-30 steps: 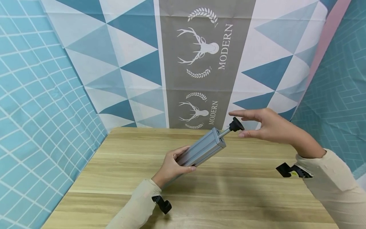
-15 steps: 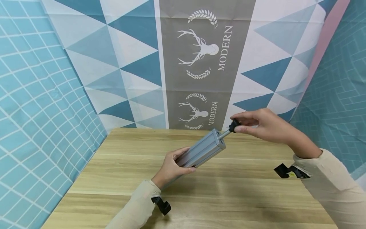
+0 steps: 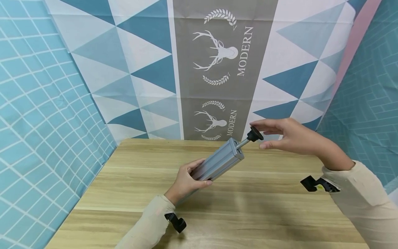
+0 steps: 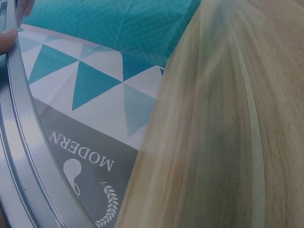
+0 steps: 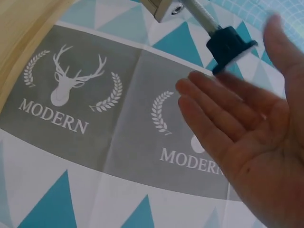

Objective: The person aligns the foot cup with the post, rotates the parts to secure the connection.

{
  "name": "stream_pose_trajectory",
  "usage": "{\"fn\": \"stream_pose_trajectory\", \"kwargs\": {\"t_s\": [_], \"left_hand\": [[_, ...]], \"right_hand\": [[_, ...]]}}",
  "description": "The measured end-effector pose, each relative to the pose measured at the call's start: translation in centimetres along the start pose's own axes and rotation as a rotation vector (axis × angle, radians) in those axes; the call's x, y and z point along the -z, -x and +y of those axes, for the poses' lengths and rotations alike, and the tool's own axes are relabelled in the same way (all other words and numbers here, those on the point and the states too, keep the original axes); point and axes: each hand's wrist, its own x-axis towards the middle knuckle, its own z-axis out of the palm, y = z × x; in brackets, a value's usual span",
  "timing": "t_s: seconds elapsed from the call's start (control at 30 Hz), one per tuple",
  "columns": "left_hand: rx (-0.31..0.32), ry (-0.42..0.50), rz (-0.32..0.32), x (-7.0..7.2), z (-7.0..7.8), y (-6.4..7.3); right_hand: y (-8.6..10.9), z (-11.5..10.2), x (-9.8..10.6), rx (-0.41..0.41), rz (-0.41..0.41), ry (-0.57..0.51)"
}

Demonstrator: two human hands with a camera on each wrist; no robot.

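My left hand (image 3: 186,180) grips a grey aluminium profile (image 3: 219,159), fingers over its far side and thumb along the near side. The bar is tilted up to the right over the table; its grooved side (image 4: 33,156) fills the left edge of the left wrist view. From its upper end sticks a threaded rod bearing a black levelling foot (image 3: 255,134). My right hand (image 3: 290,138) is at the foot, thumb apart from the fingers and nothing gripped. In the right wrist view the right-hand fingers (image 5: 213,109) are extended, the index fingertip right at the rim of the foot's base (image 5: 232,50).
Below the hands lies a wood-grain table (image 3: 124,197). A patterned cloth backdrop (image 3: 149,69) rises behind its far edge, with blue tile-print sheets (image 3: 40,103) at the sides. Both wrists carry black camera mounts (image 3: 175,222) over beige sleeves.
Half a second ago my right thumb and fingers pinched the levelling foot; they have since spread off it, as they were a second ago. The left hand keeps its hold on the profile.
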Motion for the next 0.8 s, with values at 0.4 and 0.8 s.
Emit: {"fn": "stream_pose_trajectory", "kwargs": {"t_s": [0.4,0.8], "left_hand": [[-0.028,-0.003,-0.01,-0.17,-0.15,-0.09],[-0.026,-0.014,-0.018,-0.2,-0.14,-0.06]], "right_hand": [[-0.38,0.29,-0.08,0.183,-0.002,0.121],[-0.88,0.01,-0.8,-0.05,0.063,0.044]]}}
